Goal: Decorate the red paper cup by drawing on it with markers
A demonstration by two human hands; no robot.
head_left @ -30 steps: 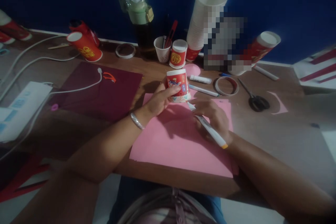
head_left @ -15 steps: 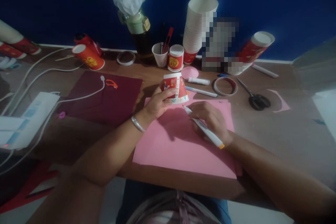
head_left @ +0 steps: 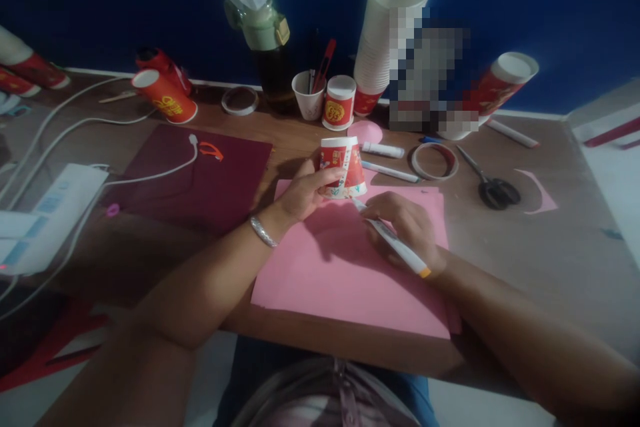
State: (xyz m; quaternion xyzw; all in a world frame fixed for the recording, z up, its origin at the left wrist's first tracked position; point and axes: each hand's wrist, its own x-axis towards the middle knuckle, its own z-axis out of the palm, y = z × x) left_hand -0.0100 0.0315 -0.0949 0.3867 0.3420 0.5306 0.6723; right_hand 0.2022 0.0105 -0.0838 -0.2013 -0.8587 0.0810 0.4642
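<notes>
A red and white paper cup (head_left: 345,165) stands upside down on the far edge of a pink paper sheet (head_left: 345,273). My left hand (head_left: 303,192) grips the cup's side, fingers wrapped round it. My right hand (head_left: 407,227) is closed on a white marker with an orange end (head_left: 395,245). The marker's tip touches the paper right at the cup's rim. A silver bracelet sits on my left wrist.
Dark red paper (head_left: 200,177) with a white cable lies to the left. Behind the cup are two markers (head_left: 387,160), a tape ring (head_left: 434,160), black scissors (head_left: 493,188), a pink disc, a stack of white cups (head_left: 387,33), a pen cup (head_left: 307,95) and more red cups.
The cup has been turned slightly in my left hand, and the marker tip has stayed at its rim. The view has shifted a little.
</notes>
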